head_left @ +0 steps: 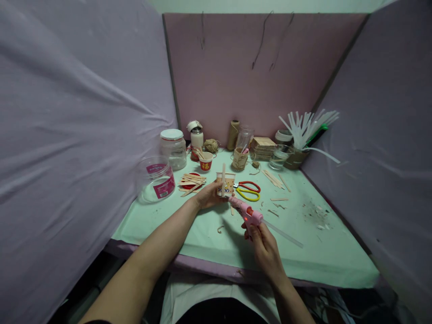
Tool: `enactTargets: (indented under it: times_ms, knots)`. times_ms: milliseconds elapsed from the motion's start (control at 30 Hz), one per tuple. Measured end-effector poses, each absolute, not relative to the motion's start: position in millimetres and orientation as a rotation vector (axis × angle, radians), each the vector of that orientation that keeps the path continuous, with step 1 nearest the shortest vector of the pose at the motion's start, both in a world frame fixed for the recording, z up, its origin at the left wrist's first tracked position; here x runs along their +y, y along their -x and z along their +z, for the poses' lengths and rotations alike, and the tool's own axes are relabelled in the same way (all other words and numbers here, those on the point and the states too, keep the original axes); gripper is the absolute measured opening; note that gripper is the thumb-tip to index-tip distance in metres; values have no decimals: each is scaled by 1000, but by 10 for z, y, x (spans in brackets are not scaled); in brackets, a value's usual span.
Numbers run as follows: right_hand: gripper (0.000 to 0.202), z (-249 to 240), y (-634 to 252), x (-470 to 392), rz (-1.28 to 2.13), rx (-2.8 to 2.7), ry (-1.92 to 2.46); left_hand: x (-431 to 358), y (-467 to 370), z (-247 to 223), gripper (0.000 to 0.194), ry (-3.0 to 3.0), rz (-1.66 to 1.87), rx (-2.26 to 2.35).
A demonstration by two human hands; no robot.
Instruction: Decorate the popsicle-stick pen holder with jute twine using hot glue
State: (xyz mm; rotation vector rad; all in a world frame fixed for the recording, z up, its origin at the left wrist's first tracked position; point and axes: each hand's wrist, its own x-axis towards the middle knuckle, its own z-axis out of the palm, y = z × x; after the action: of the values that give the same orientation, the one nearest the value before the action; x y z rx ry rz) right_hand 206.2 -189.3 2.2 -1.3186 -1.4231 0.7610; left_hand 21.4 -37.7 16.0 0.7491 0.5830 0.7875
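My left hand is closed round a small printed paper cup above the middle of the table. A pale wooden stick stands upright against the cup's side and rises past its rim. My right hand grips a pink glue gun by its handle, with a long clear glue stick jutting from its back. The gun's nozzle points at the lower part of the cup, close to my left fingers; whether it touches is too small to tell.
Scissors lie just right of the cup. Wooden sticks are piled to the left, near a clear tub. Jars, a red cup, twine and a pot of white glue sticks line the back.
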Motion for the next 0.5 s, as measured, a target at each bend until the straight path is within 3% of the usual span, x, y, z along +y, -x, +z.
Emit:
enactTargets:
  times_ms: [500]
  knots:
    - [42, 31, -2065, -1893, 736, -1442, 1308, -361, -214, 122, 40, -754, 796, 573]
